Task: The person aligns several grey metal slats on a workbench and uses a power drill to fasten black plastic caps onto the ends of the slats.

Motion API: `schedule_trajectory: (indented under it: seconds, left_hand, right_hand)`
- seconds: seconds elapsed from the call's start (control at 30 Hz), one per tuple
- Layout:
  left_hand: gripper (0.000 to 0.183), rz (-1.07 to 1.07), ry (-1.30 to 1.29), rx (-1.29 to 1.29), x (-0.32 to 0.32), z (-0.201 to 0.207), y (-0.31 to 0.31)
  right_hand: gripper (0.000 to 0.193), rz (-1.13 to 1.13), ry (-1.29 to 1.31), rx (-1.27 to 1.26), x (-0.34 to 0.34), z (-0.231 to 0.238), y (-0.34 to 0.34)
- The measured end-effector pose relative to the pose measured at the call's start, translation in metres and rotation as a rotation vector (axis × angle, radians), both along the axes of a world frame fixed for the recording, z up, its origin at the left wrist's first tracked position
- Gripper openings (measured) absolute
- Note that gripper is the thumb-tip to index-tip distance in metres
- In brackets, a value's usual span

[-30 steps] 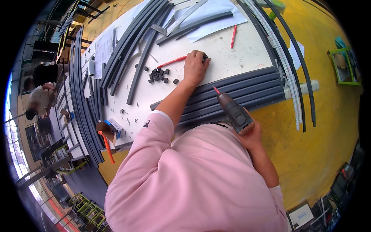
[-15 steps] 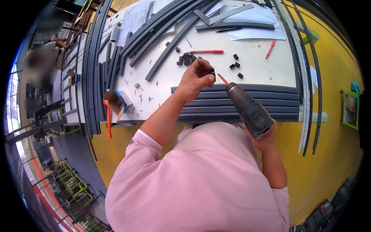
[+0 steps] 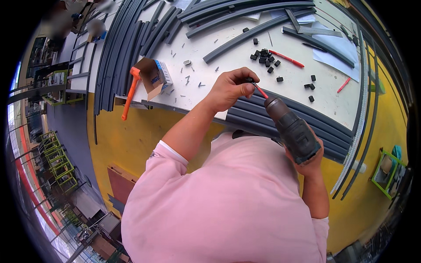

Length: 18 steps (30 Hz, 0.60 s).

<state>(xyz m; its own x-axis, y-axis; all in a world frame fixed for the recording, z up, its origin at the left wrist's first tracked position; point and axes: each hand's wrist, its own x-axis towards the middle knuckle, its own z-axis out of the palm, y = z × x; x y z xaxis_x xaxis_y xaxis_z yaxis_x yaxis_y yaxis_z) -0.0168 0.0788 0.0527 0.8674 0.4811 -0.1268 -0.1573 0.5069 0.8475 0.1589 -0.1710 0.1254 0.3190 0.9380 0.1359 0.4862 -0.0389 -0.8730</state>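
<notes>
My left hand [image 3: 229, 92] pinches a small black block [image 3: 250, 80] between thumb and fingers, which hide most of it. A dark cordless drill [image 3: 293, 131] is in my right hand [image 3: 314, 158], its handle mostly hidden under the body. The drill's red bit [image 3: 262, 91] points up and left, its tip at the black block by my left fingertips. Both hands are above the front edge of the table, over a row of grey profiles [image 3: 289, 115]. Several similar black blocks [image 3: 263, 56] lie scattered on the white tabletop beyond, with loose screws [image 3: 201, 84] farther left.
An opened cardboard box [image 3: 154, 93] and an orange hammer [image 3: 131, 94] sit at the table's left front edge. Long grey profiles [image 3: 237, 43] cross the back. A red pen [image 3: 287, 58], a metal square [image 3: 322, 31] and paper sheets [image 3: 346, 59] lie at the right.
The drill bit's tip has come up to the black block in my left hand; before, a gap showed between them. My view has turned, so the table appears slanted.
</notes>
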Motion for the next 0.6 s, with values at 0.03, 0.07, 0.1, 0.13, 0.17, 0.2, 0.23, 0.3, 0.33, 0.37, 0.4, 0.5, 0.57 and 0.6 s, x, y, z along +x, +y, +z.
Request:
schedule_trajectory:
  seconds: [0.03, 0.07, 0.1, 0.13, 0.17, 0.2, 0.23, 0.3, 0.33, 0.37, 0.4, 0.5, 0.57, 0.6]
  left_hand:
    - [0.038, -0.007, -0.003, -0.003, -0.006, -0.001, 0.003]
    - [0.038, -0.018, -0.001, 0.026, -0.011, -0.002, 0.006]
    - [0.039, -0.030, 0.001, 0.056, -0.016, -0.002, 0.009]
    - [0.040, -0.042, 0.004, 0.084, -0.021, -0.001, 0.011]
    - [0.041, -0.027, 0.018, 0.090, -0.026, 0.001, 0.012]
    - [0.043, -0.013, 0.031, 0.095, -0.031, 0.004, 0.012]
    - [0.044, 0.000, 0.045, 0.102, -0.035, 0.005, 0.012]
    - [0.045, 0.019, 0.028, 0.061, -0.042, 0.002, 0.012]
    - [0.044, 0.025, 0.042, 0.058, -0.046, -0.001, 0.014]
    - [0.044, 0.032, 0.056, 0.054, -0.051, -0.004, 0.015]
    - [0.043, 0.039, 0.039, 0.004, -0.054, -0.008, 0.016]
    - [0.041, 0.043, 0.015, -0.104, -0.067, -0.018, 0.021]
    - [0.039, 0.042, 0.034, -0.130, -0.080, -0.023, 0.024]
    - [0.039, 0.054, 0.033, -0.131, -0.084, -0.025, 0.026]
  right_hand:
    - [0.062, 0.002, 0.016, -0.014, -0.003, -0.001, 0.003]
    - [0.062, 0.031, -0.039, -0.014, -0.004, 0.000, 0.006]
    - [0.062, 0.060, -0.093, -0.013, -0.004, 0.001, 0.009]
    - [0.063, 0.088, -0.147, -0.014, -0.004, 0.002, 0.012]
    - [0.064, 0.095, -0.123, -0.026, -0.006, 0.004, 0.015]
    - [0.065, 0.101, -0.100, -0.039, -0.008, 0.007, 0.019]
    - [0.066, 0.107, -0.076, -0.051, -0.010, 0.009, 0.022]
    - [0.068, 0.132, -0.036, -0.054, -0.014, 0.011, 0.031]
    - [0.069, 0.143, -0.016, -0.054, -0.017, 0.011, 0.035]
    - [0.070, 0.145, -0.021, -0.071, -0.020, 0.009, 0.039]
    - [0.071, 0.148, -0.026, -0.089, -0.024, 0.007, 0.041]
    - [0.071, 0.155, -0.056, -0.063, -0.037, -0.001, 0.052]
    - [0.071, 0.172, -0.085, -0.054, -0.045, -0.003, 0.059]
    - [0.070, 0.183, -0.103, -0.067, -0.048, -0.001, 0.063]
